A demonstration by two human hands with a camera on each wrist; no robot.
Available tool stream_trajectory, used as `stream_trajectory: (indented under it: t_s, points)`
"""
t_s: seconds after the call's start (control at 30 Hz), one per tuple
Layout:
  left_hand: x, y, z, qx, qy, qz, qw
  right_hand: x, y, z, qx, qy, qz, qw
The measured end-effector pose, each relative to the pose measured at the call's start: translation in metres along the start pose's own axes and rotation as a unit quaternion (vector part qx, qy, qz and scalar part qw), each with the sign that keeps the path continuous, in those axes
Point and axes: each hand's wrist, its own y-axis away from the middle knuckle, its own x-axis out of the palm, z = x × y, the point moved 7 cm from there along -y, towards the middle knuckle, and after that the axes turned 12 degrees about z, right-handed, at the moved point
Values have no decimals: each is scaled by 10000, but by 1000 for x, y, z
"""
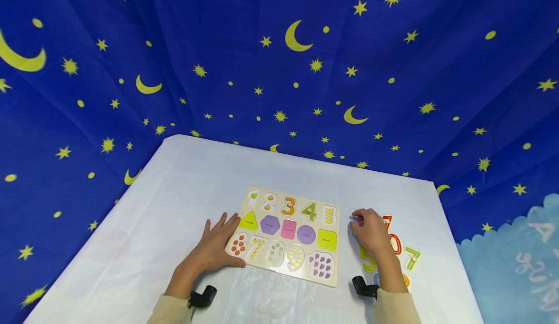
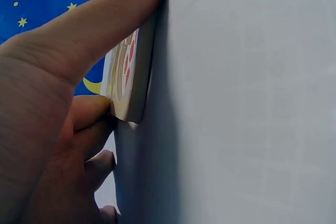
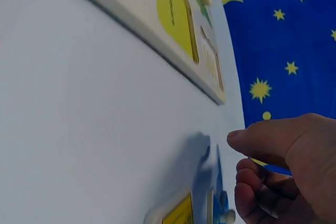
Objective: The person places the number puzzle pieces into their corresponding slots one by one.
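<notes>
Pale board (image 1: 258, 216) is laid flat, tilted slightly clockwise. Orange 3 (image 1: 288, 206) and green 4 (image 1: 309, 211), both knobbed, are seated near 12 and between 1 and 2 o'clock; fruit-printed and shape slots are left unfilled. Toward 3 o'clock, well apart from each other, yellow-green 5 (image 1: 369, 265) and green 7 (image 1: 412, 258) are laid loose, with red 0 (image 1: 397, 244), partly hidden, between.

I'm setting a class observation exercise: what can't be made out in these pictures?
Head view: the blue piece, mostly hidden by the right forearm.
Head view: the word on the purple hexagon, too small.
Left wrist view: the board, mostly hidden by the left hand.
Right wrist view: the yellow piece, cut off by the bottom edge.
</notes>
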Motion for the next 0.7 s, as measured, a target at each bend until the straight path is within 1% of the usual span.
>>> stream_trajectory:
  t_s: [0.13, 0.4, 0.57, 0.7]
  points:
    - [0, 0, 0, 32, 40, 1, 10000, -3, 3, -9, 125, 6, -100, 9999]
    - [1, -1, 1, 29, 28, 6, 10000, -8, 6, -20, 401, -99, -109, 9991]
    - [3, -3, 2, 37, 1, 13, 10000, -11, 10, -28, 451, -95, -296, 9985]
    - [2, -2, 2, 38, 12, -19, 10000, -12, 13, -36, 565, -105, -427, 9974]
